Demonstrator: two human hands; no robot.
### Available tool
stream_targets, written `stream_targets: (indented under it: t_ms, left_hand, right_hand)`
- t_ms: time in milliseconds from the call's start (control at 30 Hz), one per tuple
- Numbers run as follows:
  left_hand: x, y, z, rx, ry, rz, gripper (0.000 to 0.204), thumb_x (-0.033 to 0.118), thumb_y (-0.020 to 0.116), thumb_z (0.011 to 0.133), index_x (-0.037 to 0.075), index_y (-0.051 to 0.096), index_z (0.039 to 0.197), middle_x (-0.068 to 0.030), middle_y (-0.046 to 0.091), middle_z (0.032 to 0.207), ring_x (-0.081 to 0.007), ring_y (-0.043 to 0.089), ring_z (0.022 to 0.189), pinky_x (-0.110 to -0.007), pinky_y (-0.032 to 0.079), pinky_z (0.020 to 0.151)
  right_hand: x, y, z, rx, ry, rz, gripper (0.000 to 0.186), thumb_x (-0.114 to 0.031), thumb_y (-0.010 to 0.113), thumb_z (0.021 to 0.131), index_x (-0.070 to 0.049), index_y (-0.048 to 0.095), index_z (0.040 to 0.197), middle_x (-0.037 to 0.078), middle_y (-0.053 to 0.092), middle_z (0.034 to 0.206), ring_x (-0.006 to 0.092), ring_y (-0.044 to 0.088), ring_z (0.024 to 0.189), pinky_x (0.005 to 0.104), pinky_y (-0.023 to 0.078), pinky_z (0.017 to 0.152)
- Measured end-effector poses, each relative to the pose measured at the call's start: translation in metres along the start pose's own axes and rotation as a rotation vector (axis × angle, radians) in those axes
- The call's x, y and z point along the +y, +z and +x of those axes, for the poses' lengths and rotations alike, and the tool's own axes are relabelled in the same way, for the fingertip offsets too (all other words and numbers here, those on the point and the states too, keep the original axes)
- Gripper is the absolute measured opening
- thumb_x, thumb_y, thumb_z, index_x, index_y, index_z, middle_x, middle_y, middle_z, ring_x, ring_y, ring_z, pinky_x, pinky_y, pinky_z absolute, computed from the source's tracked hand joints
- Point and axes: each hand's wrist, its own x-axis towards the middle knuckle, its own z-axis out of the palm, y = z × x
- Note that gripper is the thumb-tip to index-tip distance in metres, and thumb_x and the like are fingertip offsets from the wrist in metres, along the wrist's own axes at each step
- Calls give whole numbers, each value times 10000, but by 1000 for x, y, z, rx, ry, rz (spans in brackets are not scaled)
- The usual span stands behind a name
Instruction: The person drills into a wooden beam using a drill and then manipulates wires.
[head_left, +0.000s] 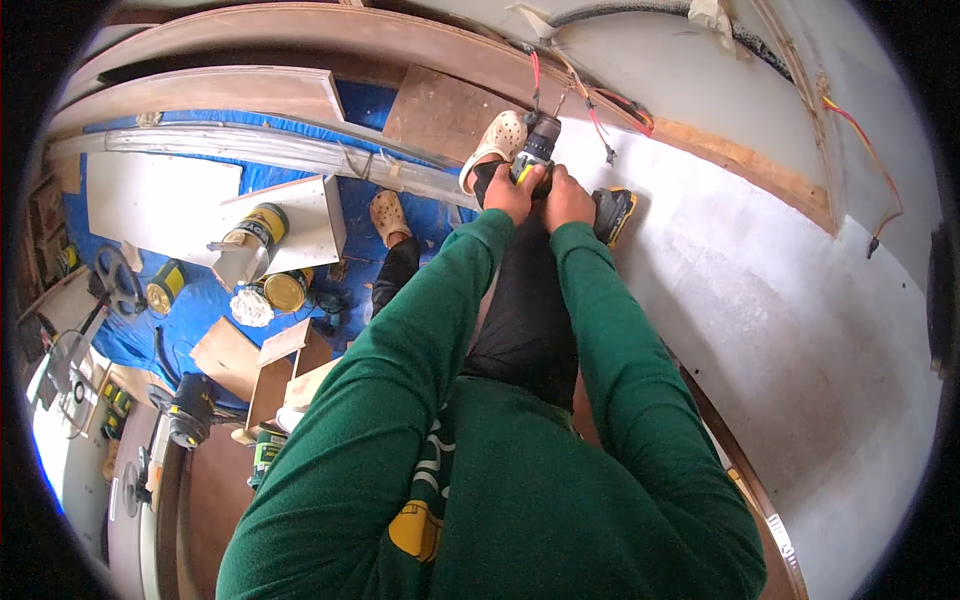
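I see both hands wrapped around the cordless drill [545, 165]: my left hand [510, 195] has its grip closed about the front of the body just behind the chuck, and my right hand [567, 198] has its grip closed on the handle, above the yellow-and-black battery. The drill sits against the pale panel [760, 300] near its upper edge, its nose pointing toward the loose red wires [590, 105] by the wooden strip [740, 160], with a cream clog [495, 145] just beside it.
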Motion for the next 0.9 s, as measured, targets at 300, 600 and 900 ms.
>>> stream_targets:
  t_ms: [300, 600, 900]
  left_hand:
    - [21, -2, -21, 65, -23, 26, 829, 603, 697, 915, -148, 591, 1251, -354, 688, 1111, -446, 681, 1092, -461, 520, 922]
    - [56, -4, -33, 106, -42, 61, 835, 645, 676, 905, -149, 637, 1162, -360, 698, 1001, -469, 696, 1023, -471, 534, 882]
    - [86, -8, -32, 91, -120, 113, 765, 666, 689, 871, -76, 684, 1060, -318, 713, 1006, -452, 699, 1027, -488, 544, 906]
  right_hand:
    - [-5, -26, -8, -36, 14, -44, 149, -156, 460, 1007, -77, 574, 1060, 163, 733, 920, 380, 731, 866, 512, 580, 736]
    - [-7, -67, -2, -130, 2, -78, 165, -147, 495, 979, -68, 597, 1083, 193, 742, 921, 397, 732, 897, 527, 575, 763]
    - [-20, -115, 14, -271, 26, -117, 236, -139, 623, 888, -54, 623, 1108, 217, 746, 985, 415, 723, 969, 528, 570, 844]
